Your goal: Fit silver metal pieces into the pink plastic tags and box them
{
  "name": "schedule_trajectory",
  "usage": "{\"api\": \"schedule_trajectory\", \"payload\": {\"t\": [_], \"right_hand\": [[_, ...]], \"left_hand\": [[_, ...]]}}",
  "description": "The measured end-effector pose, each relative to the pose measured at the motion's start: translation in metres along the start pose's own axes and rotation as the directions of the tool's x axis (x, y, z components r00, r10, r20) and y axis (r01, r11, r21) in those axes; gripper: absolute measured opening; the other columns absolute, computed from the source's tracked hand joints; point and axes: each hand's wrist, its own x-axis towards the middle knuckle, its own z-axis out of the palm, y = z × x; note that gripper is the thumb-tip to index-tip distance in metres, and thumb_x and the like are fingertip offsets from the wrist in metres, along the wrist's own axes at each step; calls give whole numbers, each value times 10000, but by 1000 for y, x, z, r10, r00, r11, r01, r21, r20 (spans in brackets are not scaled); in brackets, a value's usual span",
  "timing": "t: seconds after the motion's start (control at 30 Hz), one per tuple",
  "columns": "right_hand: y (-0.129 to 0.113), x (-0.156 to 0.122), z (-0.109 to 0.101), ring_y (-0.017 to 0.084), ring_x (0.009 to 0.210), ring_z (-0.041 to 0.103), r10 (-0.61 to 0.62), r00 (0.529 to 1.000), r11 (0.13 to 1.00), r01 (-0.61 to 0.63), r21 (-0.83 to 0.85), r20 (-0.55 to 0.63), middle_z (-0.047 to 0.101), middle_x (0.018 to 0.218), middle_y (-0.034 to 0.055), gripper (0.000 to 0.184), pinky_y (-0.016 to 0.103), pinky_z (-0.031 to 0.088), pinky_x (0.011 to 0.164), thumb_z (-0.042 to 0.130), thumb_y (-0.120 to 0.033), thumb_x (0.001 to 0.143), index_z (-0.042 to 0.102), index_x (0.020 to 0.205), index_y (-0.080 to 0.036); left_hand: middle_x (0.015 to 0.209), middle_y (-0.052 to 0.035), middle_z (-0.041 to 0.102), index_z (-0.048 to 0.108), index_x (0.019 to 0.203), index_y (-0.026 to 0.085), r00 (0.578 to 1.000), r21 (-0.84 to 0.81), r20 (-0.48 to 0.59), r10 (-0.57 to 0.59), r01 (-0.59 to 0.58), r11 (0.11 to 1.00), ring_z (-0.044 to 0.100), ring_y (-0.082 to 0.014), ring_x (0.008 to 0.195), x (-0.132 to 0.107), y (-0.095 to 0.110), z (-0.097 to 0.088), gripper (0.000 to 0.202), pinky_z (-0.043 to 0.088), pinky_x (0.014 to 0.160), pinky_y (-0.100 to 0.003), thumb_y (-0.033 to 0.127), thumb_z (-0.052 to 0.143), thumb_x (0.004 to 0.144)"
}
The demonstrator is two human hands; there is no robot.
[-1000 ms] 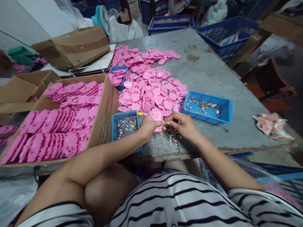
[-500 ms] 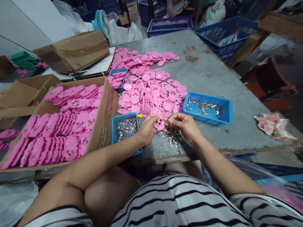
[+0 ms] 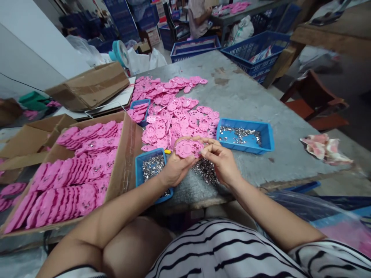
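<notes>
My left hand (image 3: 177,166) is closed around a flat pink plastic piece (image 3: 187,148), shaped with a scalloped edge and holes, held lengthwise above the table. The thumb and fingers of my right hand (image 3: 222,161) pinch the right end of the same piece; whether a small metal part is between them is hidden. Below the hands lies a heap of small shiny metal parts (image 3: 209,172). To the left stands a blue bin (image 3: 139,170) of similar metal parts. Just beyond the hands spreads a loose pile of pink pieces (image 3: 179,119).
At left, a cardboard box (image 3: 131,144) holds pink pieces in rows. Another blue bin (image 3: 266,135) with metal parts stands right. A small blue tray (image 3: 148,109) of pink pieces is farther back. A yellow object (image 3: 167,151) lies by the left bin. A person (image 3: 198,19) is in the background.
The pink piece has turned from upright to lengthwise, and my right fingers have come onto its right end. The view has tilted up, showing more of the room behind.
</notes>
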Motion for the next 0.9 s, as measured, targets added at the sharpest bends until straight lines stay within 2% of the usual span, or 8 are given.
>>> {"api": "schedule_trajectory", "payload": {"t": [0.17, 0.37, 0.57, 0.67, 0.77, 0.9], "right_hand": [[-2, -2, 6, 291, 1206, 514, 26, 1000, 999, -27, 33, 15, 645, 1095, 73, 350, 455, 354, 1050, 802, -522, 642, 630, 570, -226], [-2, -1, 10, 291, 1212, 504, 43, 999, 997, -43, 59, 13, 640, 1065, 76, 342, 446, 353, 1054, 810, -501, 628, 623, 562, -221], [0, 0, 10, 294, 1208, 506, 42, 999, 999, -43, 28, 12, 632, 1036, 80, 319, 455, 344, 1065, 797, -479, 634, 622, 560, -222], [0, 1, 10, 289, 1185, 514, 33, 999, 999, -34, 18, 9, 633, 1033, 76, 309, 450, 354, 1052, 793, -466, 633, 618, 560, -222], [-1, 2, 10, 282, 1152, 526, 24, 1000, 1000, -24, 9, 6, 633, 1033, 67, 323, 448, 353, 1041, 804, -478, 616, 618, 557, -220], [-2, 2, 8, 278, 1150, 523, 22, 1000, 1000, -22, 2, 19, 630, 1003, 60, 347, 442, 346, 1033, 808, -493, 609, 612, 551, -213]], "left_hand": [[1260, -51, 627, 455, 1011, 264, 992, 82, 7, 126, -126, 989, 580, -186, 1210, 0, -1, -2, 667, 443, 1033, -331, 287, 899, 514], [1204, -46, 648, 467, 1018, 264, 976, 139, 76, 205, -214, 967, 587, -183, 1197, 3, -3, -6, 608, 405, 1070, -364, 321, 884, 578], [1218, -52, 644, 474, 1010, 263, 971, 191, 67, 231, -240, 952, 566, -197, 1238, 3, -5, -8, 604, 401, 1071, -364, 339, 886, 574], [1223, -52, 643, 486, 1026, 260, 962, 204, 97, 254, -269, 941, 561, -196, 1245, 3, -7, -11, 560, 401, 1075, -369, 311, 866, 619], [1238, -48, 640, 495, 1058, 262, 947, 212, 137, 290, -314, 926, 558, -188, 1249, 5, -12, -16, 509, 396, 1083, -378, 273, 835, 678], [1254, -54, 640, 508, 1092, 264, 902, 207, 227, 366, -412, 887, 570, -200, 1238, 11, -19, -24, 506, 407, 1076, -404, 250, 826, 698]]}}
